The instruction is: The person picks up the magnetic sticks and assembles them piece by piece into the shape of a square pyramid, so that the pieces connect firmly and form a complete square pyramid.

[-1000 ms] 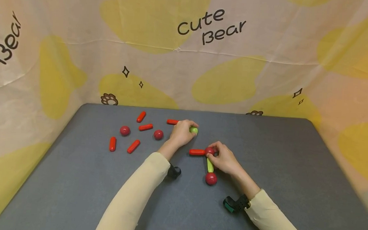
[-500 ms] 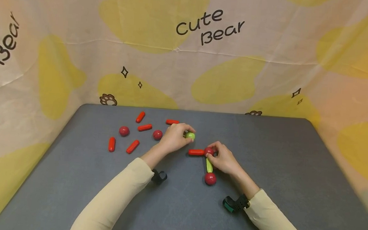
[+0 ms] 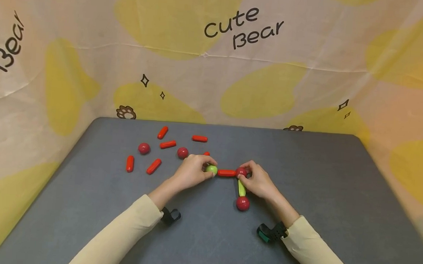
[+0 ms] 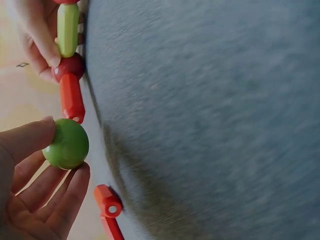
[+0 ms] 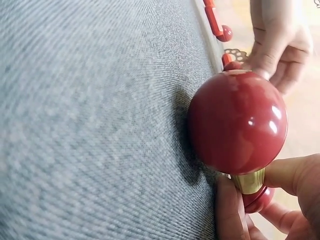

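Note:
My left hand (image 3: pixel 191 172) pinches a shiny green ball (image 3: pixel 211 170) between thumb and fingers. In the left wrist view the green ball (image 4: pixel 67 145) sits right at the free end of a red magnetic stick (image 4: pixel 72 97), whose silvery tip shows. The stick's other end joins a red ball (image 3: pixel 241 171), which my right hand (image 3: pixel 261 182) holds between thumb and fingertips. From that ball a yellow-green stick (image 3: pixel 242 188) runs toward the front to a second red ball (image 3: pixel 242 203). This second ball (image 5: pixel 239 122) looms large in the right wrist view.
Left of the hands, several loose red sticks (image 3: pixel 153 166) and two red balls, one farther left (image 3: pixel 144 148) and one nearer (image 3: pixel 182 153), lie on the grey table (image 3: pixel 320 203). Another red stick (image 3: pixel 207 153) is partly hidden behind my left hand. A patterned cloth (image 3: pixel 185 78) surrounds the table.
My left hand has brought the green ball toward the front and slightly left, to the red stick's free end. A red stick behind it has come into view. My right hand keeps its hold.

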### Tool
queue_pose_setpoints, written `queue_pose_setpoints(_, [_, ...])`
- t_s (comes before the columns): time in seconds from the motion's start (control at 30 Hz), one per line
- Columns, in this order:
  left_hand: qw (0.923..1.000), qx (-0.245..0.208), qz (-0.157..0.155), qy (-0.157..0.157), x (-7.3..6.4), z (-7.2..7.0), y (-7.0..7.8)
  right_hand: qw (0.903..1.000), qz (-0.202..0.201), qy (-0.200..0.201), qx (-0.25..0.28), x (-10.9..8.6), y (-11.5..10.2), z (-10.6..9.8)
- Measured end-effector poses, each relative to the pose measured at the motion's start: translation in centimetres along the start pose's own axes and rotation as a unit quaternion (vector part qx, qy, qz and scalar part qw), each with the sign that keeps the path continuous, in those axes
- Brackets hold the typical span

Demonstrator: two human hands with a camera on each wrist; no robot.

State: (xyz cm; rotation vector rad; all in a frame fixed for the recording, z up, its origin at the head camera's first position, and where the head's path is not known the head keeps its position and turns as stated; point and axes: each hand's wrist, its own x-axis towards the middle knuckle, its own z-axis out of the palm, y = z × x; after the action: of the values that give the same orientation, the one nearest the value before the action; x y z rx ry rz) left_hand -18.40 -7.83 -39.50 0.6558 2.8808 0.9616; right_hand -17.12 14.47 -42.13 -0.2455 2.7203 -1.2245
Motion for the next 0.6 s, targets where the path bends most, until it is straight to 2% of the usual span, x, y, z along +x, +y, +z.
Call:
queue_pose_setpoints(0.23, [0.9999,-0.006,0.007,0.003,-0.37,0.51,-0.29,1.0,0.002,0.002,0.002,-0.01,-0.1,-0.03])
queue_pose_setpoints(0.6, [0.9999,-0.008,-0.008,-0.003,-0.19,1.06,-0.61,1.0,0.007,0.006,-0.005,0.08,0.01,0.14])
